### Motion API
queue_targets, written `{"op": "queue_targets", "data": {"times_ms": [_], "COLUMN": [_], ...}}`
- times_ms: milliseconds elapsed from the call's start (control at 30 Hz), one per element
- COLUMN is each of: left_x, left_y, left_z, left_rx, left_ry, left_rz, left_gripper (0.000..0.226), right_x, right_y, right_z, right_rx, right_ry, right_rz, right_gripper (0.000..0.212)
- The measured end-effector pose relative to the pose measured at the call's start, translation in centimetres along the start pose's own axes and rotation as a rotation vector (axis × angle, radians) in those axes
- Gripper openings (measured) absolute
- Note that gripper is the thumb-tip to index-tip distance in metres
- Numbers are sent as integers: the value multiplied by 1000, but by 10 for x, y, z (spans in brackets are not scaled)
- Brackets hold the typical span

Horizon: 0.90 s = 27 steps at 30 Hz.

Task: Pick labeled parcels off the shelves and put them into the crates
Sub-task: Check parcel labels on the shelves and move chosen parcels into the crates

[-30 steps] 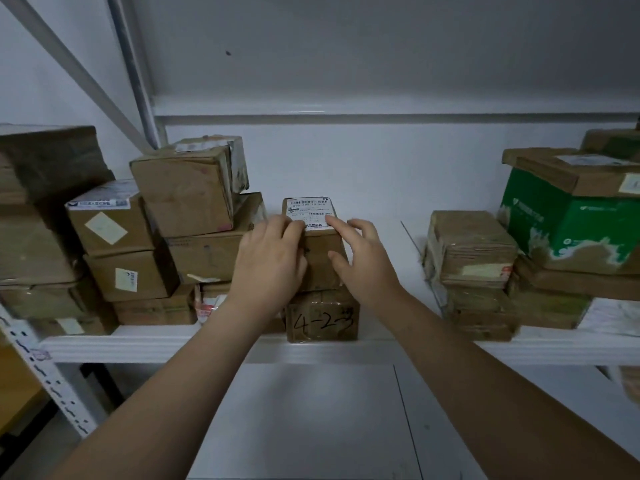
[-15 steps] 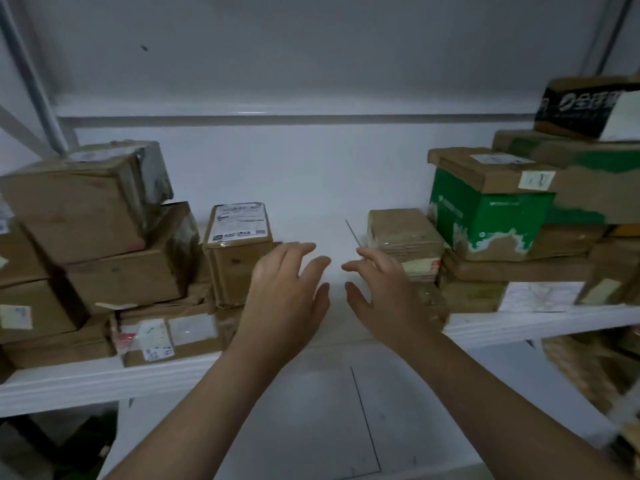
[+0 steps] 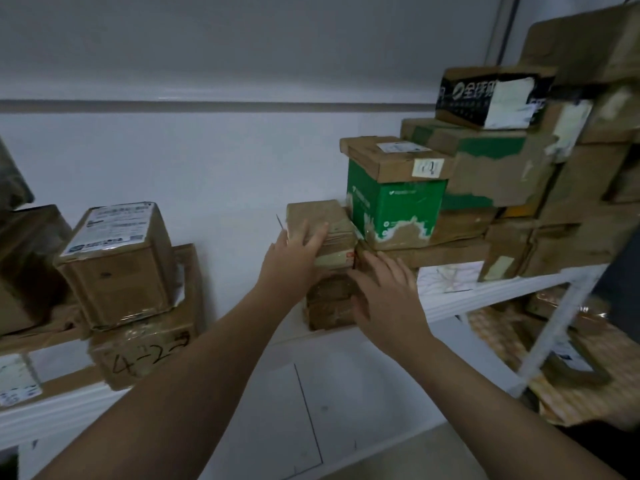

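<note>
Just left of the green cardboard box with a brown lid [image 3: 394,209] sits a small brown cardboard parcel wrapped in tape [image 3: 322,216]. It rests on top of another brown parcel [image 3: 327,306]. A second ago both hands were on the brown cardboard box with a big white label [image 3: 117,258], far to the left of the green box. That box was left in its place, and the hands have moved over.

Now the left hand [image 3: 294,259] lies on top of the small parcel. Its fingers are nearly straight and not yet closed round it. The right hand [image 3: 388,301] is flat and loose, low in front of the green box. I cannot tell if it touches anything. I think the small parcel will be picked next, but it is not lifted yet. No crate can be seen.

All the boxes stand on a white metal shelf [image 3: 485,295] against a white wall [image 3: 207,161]. More brown boxes are piled to the right of the green box. A black box with white letters [image 3: 485,95] sits high above it. Below the green box, lower down, lie yellow patterned packs [image 3: 561,407].
</note>
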State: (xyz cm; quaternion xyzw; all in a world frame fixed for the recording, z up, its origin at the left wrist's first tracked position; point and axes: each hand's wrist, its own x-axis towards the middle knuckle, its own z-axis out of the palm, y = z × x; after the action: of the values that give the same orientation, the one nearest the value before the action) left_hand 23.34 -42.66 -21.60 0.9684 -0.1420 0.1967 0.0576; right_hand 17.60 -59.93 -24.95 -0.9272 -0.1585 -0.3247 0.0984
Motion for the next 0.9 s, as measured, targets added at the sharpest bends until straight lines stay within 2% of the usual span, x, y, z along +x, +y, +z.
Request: {"op": "queue_targets", "data": {"times_ms": [133, 233, 367, 533, 633, 700, 800, 900], "left_x": [2, -4, -22, -54, -69, -77, -79, -75], "left_y": [-2, -4, -4, -9, -10, -7, 1, 5], "left_z": [-2, -9, -14, -20, -23, -30, -45, -58], "left_rx": [-154, -229, -295, -449, -637, -761, -829, -850], "left_ry": [86, 137, 219, 401, 492, 474, 429, 463], "left_rz": [-56, -95, -99, -105, -121, -169, -292, -468], "left_gripper": [46, 40, 36, 37, 36, 42, 72, 75], "right_x": [2, 3, 5, 9, 12, 12, 10, 4], "right_y": [7, 9, 6, -7, -23, -32, -43, -52], "right_z": [-2, -3, -6, -5, -5, -2, 4, 11], "right_rx": [58, 113, 187, 466, 756, 880, 938, 1029], "right_ry": [-7, -5, 4, -93, -119, -109, -111, -127], "right_rz": [-17, -20, 2, 70, 56, 52, 6, -59], "right_gripper": [38, 36, 47, 69, 73, 73, 73, 71]}}
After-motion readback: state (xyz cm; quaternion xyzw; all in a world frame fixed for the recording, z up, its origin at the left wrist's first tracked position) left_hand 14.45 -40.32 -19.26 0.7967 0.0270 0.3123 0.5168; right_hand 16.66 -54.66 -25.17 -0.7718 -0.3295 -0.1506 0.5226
